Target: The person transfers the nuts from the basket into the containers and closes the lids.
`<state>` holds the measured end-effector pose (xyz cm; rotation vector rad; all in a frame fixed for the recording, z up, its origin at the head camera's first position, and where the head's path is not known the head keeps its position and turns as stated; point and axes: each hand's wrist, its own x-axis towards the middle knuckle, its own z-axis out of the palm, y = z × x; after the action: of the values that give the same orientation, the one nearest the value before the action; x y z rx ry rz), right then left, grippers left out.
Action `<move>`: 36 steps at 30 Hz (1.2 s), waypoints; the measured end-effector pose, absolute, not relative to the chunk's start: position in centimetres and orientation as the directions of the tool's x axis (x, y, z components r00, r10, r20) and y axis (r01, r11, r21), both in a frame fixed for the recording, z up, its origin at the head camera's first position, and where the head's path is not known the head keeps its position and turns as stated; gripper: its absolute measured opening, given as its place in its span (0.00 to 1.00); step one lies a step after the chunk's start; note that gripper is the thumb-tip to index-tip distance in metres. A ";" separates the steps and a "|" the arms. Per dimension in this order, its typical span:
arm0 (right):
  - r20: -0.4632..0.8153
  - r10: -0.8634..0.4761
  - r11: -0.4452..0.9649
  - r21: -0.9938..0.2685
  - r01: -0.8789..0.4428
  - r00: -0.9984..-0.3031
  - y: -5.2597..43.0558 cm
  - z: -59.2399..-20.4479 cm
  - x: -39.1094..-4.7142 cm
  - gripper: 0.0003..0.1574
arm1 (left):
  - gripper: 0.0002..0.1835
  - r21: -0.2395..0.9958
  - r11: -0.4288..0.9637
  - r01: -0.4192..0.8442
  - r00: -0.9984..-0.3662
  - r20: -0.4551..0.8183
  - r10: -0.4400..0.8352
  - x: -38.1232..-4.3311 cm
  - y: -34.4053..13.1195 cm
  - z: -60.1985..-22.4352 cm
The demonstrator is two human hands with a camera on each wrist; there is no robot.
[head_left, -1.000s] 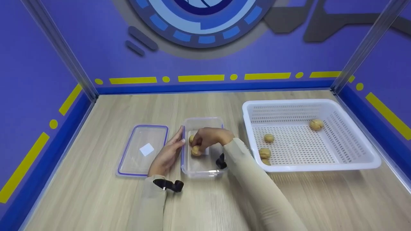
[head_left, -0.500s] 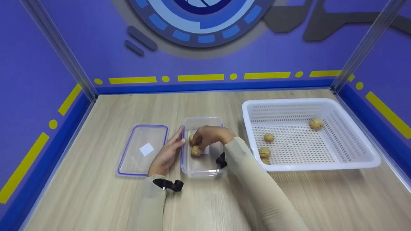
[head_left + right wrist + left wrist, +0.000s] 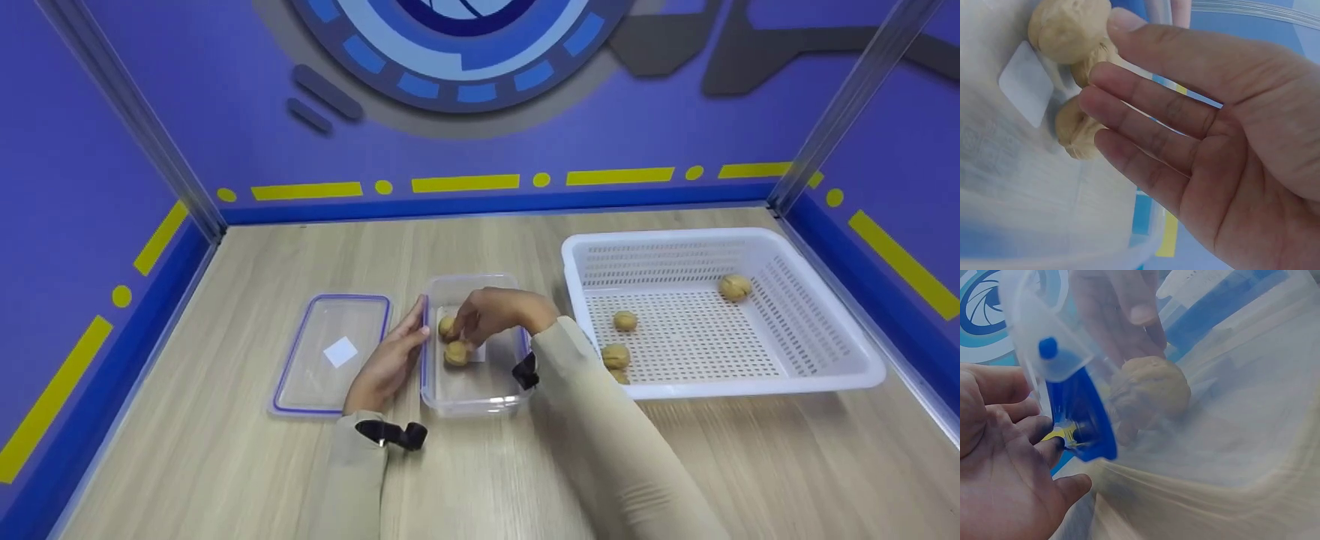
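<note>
A clear plastic food container [image 3: 469, 406] with blue-edged clasps stands mid-table. My left hand [image 3: 386, 366] rests along its left side; in the left wrist view the fingertips [image 3: 1050, 450] lie at a blue clasp [image 3: 1086, 416]. Inside the container is my right hand [image 3: 499, 311], over the walnuts [image 3: 456, 353]. The right wrist view shows three walnuts there: a near one [image 3: 1069, 28] beside the thumb tip, one [image 3: 1092, 61] partly hidden behind it, and another [image 3: 1077, 128] by the fingertips. The right fingers are extended, with nothing between them and the thumb. A white label [image 3: 1026, 84] shows beside the walnuts.
Left of the container lies its clear lid [image 3: 307, 375] with a blue seal and white label. A white perforated basket [image 3: 720, 388] stands at the right, holding several walnuts [image 3: 735, 287]. Blue-purple panels [image 3: 480, 150] wall the table at the back and sides.
My right hand has loosened from the near walnut and shifted slightly up and right, leaving it in the container. The left hand keeps its place against the container's side.
</note>
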<state>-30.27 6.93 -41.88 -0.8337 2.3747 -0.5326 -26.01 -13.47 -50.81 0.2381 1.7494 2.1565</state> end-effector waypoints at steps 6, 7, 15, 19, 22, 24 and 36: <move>-0.346 -0.660 0.731 -0.504 -0.461 -0.667 7.9 -41.1 -30.2 0.20 | 0.33 0.971 -0.181 -0.158 -0.927 -0.083 0.366 -26.1 -13.4 -51.0; -0.343 -0.657 0.732 -0.502 -0.460 -0.671 8.0 -40.9 -30.2 0.20 | 0.34 0.970 -0.185 -0.157 -0.928 -0.081 0.365 -26.1 -13.3 -51.0; -0.320 -0.655 0.733 -0.490 -0.472 -0.684 9.4 -39.6 -30.0 0.25 | 0.34 0.967 -0.207 -0.151 -0.930 -0.067 0.362 -26.0 -13.3 -51.1; -0.310 -0.650 0.737 -0.479 -0.476 -0.694 10.4 -38.9 -30.1 0.26 | 0.34 0.968 -0.203 -0.145 -0.930 -0.063 0.361 -25.8 -13.4 -51.0; -0.297 -0.642 0.741 -0.480 -0.471 -0.707 11.2 -38.5 -30.1 0.25 | 0.34 0.968 -0.204 -0.144 -0.929 -0.061 0.365 -25.9 -13.3 -51.0; -0.285 -0.645 0.735 -0.486 -0.473 -0.710 11.8 -38.1 -30.1 0.25 | 0.34 0.967 -0.207 -0.151 -0.930 -0.067 0.362 -25.9 -13.4 -51.0; -0.235 -0.624 0.741 -0.481 -0.469 -0.745 15.9 -36.7 -30.0 0.24 | 0.33 0.966 -0.205 -0.154 -0.937 -0.077 0.340 -25.9 -13.2 -51.0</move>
<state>-30.01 15.89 -36.67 -0.8401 2.5583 -0.5597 -25.92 -13.24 -50.97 0.2181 1.7418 2.2070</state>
